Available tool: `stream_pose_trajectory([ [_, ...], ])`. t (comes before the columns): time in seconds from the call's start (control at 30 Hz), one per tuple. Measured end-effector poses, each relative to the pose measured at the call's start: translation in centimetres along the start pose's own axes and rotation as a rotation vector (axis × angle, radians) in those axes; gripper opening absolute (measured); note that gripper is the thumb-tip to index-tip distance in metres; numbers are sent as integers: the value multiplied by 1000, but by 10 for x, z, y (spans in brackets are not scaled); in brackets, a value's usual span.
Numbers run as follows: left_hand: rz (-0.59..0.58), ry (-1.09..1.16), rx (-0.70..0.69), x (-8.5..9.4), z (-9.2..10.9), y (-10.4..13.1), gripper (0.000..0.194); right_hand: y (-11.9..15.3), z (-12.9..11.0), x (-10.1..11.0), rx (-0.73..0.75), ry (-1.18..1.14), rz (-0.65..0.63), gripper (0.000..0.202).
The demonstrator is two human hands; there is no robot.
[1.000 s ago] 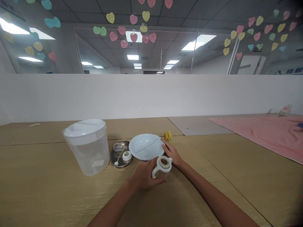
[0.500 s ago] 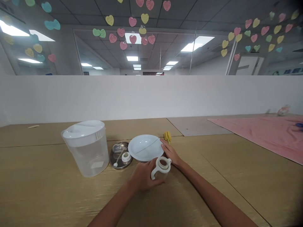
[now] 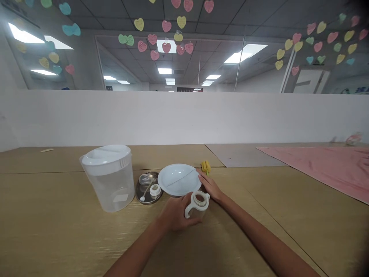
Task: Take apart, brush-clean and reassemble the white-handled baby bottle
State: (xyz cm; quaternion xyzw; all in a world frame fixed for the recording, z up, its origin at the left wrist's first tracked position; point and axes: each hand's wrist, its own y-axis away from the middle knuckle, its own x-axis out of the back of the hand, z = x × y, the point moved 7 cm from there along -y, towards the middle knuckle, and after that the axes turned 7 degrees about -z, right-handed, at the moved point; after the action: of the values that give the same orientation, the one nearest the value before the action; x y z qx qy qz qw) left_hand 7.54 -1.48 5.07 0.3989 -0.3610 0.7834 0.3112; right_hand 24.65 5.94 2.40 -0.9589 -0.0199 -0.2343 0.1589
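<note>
My left hand (image 3: 175, 214) is wrapped around a clear jar (image 3: 198, 211) with a white collar and handle, its round mouth facing up. Just beyond it lies a shallow white plate (image 3: 173, 179), crossed by a thin rod (image 3: 181, 177) running diagonally. My right hand (image 3: 210, 186) grips the plate's right rim, fingertips over the edge near the rod's upper end; its thumb is hidden. A round metal tray (image 3: 141, 197) left of the plate holds a small white-rimmed jar (image 3: 155, 189), a white-tipped stick (image 3: 147, 191) and a small clear container (image 3: 146, 179).
A tall clear bucket (image 3: 115, 192) with a white lid stands at the left. Behind my right hand lies a small yellow object (image 3: 206, 166) with a green stem. Pink cloth (image 3: 325, 163) covers the right side of the table. A white wall (image 3: 184, 117) runs along the back.
The view has shifted slightly, so the scene appears a little farther right. Both hands keep their places relative to the jar and plate.
</note>
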Motion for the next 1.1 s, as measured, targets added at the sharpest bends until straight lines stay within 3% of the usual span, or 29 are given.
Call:
stream_pose_trajectory([
  [0.23, -8, 2, 17, -3, -3, -1, 67, -27, -3, -1, -29, 16, -87, 69],
  [0.43, -1, 10, -6, -2, -1, 0, 66, -42, 2, 2, -45, 54, -50, 69],
  [0.63, 6, -49, 17, -5, -4, -2, 73, -42, -5, 11, 35, 113, 85, 57],
  [0.87, -28, -157, 64, -7, -8, -3, 96, -29, -14, 16, 155, 121, 353, 42],
  [1.1, -3, -300, 14, 1, -5, -2, 76, -3, -15, 14, 265, 173, 506, 31],
])
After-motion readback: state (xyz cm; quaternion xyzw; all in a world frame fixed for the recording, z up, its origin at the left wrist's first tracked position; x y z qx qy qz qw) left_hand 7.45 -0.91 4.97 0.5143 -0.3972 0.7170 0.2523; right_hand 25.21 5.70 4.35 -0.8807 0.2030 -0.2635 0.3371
